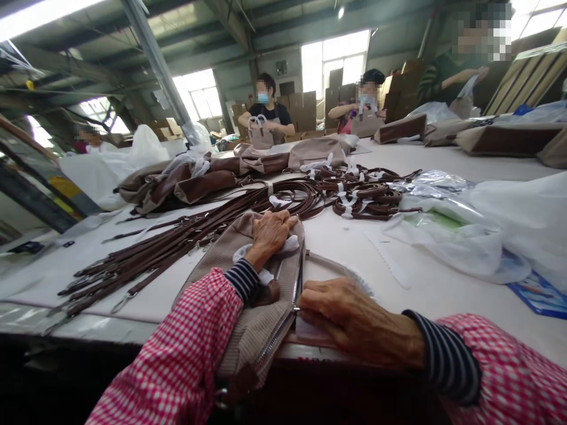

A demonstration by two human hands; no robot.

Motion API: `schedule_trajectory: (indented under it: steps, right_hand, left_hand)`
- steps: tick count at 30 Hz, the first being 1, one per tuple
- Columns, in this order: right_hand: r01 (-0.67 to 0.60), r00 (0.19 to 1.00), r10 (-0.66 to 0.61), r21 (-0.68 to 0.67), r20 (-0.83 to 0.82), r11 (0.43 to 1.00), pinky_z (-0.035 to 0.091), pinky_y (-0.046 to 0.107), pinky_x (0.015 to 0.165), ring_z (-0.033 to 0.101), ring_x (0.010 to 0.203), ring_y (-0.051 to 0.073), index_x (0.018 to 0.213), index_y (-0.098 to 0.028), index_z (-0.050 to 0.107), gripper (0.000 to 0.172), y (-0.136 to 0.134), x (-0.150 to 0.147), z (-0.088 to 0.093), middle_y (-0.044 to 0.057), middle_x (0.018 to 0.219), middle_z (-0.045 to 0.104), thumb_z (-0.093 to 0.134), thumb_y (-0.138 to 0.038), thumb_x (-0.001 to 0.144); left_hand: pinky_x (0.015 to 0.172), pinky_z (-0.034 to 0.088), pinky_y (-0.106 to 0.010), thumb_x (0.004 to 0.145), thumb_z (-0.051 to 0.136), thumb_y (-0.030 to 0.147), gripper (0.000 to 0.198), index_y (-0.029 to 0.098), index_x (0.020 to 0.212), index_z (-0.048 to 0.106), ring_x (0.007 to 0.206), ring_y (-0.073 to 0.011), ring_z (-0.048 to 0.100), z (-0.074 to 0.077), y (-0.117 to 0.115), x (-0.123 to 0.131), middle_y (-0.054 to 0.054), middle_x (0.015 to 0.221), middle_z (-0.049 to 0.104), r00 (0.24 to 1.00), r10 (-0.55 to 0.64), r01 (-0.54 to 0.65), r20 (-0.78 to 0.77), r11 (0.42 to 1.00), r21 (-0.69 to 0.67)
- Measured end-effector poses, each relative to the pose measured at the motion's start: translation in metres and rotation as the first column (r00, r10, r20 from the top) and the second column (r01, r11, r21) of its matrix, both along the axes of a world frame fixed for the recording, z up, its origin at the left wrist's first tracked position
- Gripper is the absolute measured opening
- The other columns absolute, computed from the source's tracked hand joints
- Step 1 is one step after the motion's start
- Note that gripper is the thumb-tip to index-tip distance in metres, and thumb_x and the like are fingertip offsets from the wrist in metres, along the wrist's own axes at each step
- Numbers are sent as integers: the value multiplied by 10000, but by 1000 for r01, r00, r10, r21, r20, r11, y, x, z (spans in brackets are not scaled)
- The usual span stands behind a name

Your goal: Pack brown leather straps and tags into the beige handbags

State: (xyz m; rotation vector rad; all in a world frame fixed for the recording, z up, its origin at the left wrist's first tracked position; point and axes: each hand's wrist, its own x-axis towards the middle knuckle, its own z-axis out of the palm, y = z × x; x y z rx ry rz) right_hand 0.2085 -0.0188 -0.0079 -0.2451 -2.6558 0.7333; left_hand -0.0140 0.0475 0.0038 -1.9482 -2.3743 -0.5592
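Observation:
A taupe ribbed handbag (266,321) lies on the table in front of me, its near end jutting past the table edge. My left hand (271,231) is closed on the far end of the bag, fingers curled over its top edge. Along the bag's right side runs a metal zipper (275,337). My right hand (349,316) pinches the zipper pull (296,310) partway along it; the fingertips partly hide the pull. White wrapping (290,244) covers part of the handle beneath my left wrist. A brown leather piece (243,382) with a metal ring sits at the bag's near end.
Brown straps (146,260) with metal clasps fan out to the left, and coiled straps (367,198) lie beyond. Finished-looking bags (204,183) are heaped at the back. Clear plastic bags (447,236) and a blue packet (543,295) lie right. Several co-workers stand across the table.

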Motion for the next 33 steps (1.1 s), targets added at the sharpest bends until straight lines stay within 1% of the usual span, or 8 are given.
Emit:
schedule_trajectory:
  steps: [4, 7, 11, 15, 21, 23, 28, 33]
  right_hand:
    - [-7, 1000, 7, -109, -4, 994, 393, 275, 679, 513, 687, 125, 784, -183, 532, 250, 11, 11, 7, -1, 796, 574, 511, -177, 1034]
    - [-30, 999, 24, -142, -43, 989, 423, 273, 729, 540, 765, 131, 798, -181, 560, 253, 14, 20, 8, 10, 866, 588, 526, -197, 1049]
    - [0, 996, -10, -101, -91, 995, 453, 339, 940, 550, 1052, 192, 856, -190, 634, 182, 13, 26, 2, 56, 1115, 631, 593, -224, 1030]
    - [-7, 1000, 5, -79, -20, 997, 443, 367, 984, 522, 1084, 203, 866, -196, 623, 179, 12, 25, -1, 49, 1145, 636, 590, -234, 1038]
    - [-5, 999, 9, -85, 46, 996, 470, 343, 916, 541, 983, 195, 1008, -196, 615, 130, 21, 25, -5, 52, 1033, 627, 499, -138, 1025]
    - [1, 999, 4, -91, 46, 996, 482, 328, 884, 553, 968, 194, 1121, -198, 626, 263, 26, 26, -8, 55, 1051, 636, 497, -42, 952]
    - [-38, 999, 34, 232, 21, 972, 475, 367, 915, 547, 998, 220, 1183, -195, 656, 212, 35, 10, -15, 78, 1205, 670, 551, -129, 1011]
    - [-57, 998, 54, 410, 19, 910, 502, 363, 911, 589, 1073, 224, 1024, -157, 697, 131, 47, -10, -15, 108, 1183, 688, 572, -195, 1043]
  left_hand:
    - [941, 489, -458, 1049, 463, 391, 306, 191, 1058, 694, 1078, -311, 654, 6, 0, 8, -122, 1043, 743, 998, -57, 57, -19, 998, 24]
    - [1055, 465, -438, 1004, 490, 165, 361, 252, 1327, 624, 1249, -272, 589, 19, -18, 13, -80, 1349, 677, 957, -281, 284, -66, 958, 36]
    - [1180, 361, -474, 1026, 481, 126, 411, 355, 1312, 668, 1446, -269, 440, 35, -59, 12, 16, 1521, 591, 665, -725, 719, -178, 687, -111]
    - [1147, 385, -442, 1003, 524, 97, 360, 322, 1234, 684, 1426, -248, 467, 37, -88, 4, -1, 1364, 701, 532, -838, 805, -125, 546, -234]
    - [1164, 328, -433, 921, 546, 51, 390, 278, 1223, 643, 1446, -253, 443, 28, -91, 4, -32, 1298, 713, 491, -856, 812, -163, 517, -270]
    - [1108, 369, -428, 900, 580, 74, 314, 267, 1133, 663, 1335, -268, 518, 28, -87, 8, -32, 1199, 727, 478, -861, 810, -171, 508, -292]
    - [1026, 411, -428, 866, 589, 80, 207, 247, 920, 700, 1109, -266, 569, 36, -78, 12, -29, 1016, 726, 507, -848, 788, -155, 529, -315]
    - [1039, 461, -380, 951, 504, 130, 271, 252, 896, 740, 1131, -232, 595, 49, -79, 9, -38, 1133, 721, 591, -803, 769, -81, 590, -247]
